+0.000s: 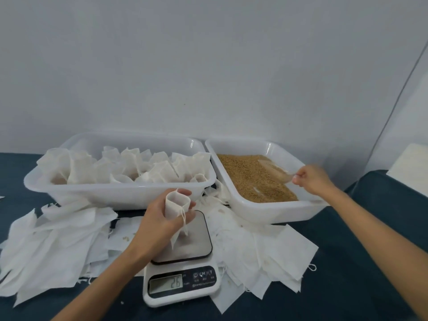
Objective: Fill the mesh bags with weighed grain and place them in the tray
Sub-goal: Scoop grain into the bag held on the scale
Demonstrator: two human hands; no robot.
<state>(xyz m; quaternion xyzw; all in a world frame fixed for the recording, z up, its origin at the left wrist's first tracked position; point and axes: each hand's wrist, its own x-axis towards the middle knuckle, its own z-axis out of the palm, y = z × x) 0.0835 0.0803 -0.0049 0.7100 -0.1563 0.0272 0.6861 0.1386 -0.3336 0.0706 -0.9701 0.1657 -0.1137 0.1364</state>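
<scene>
White mesh bag [177,203] is being held upright above the scale [183,262], its mouth propped open by the left hand [162,218], whose fingers [185,193] are curling round it, probably so grain can drop straight in. Reaching into the grain tray [271,214], the right hand [310,179] is pinching the handle of a clear scoop [274,170] lying on the grain [250,179]. Filled bags [129,167] are standing in the left tray [120,193], while empty bags [53,242] are lying flat on the bench [359,262] within easy reach.
</scene>
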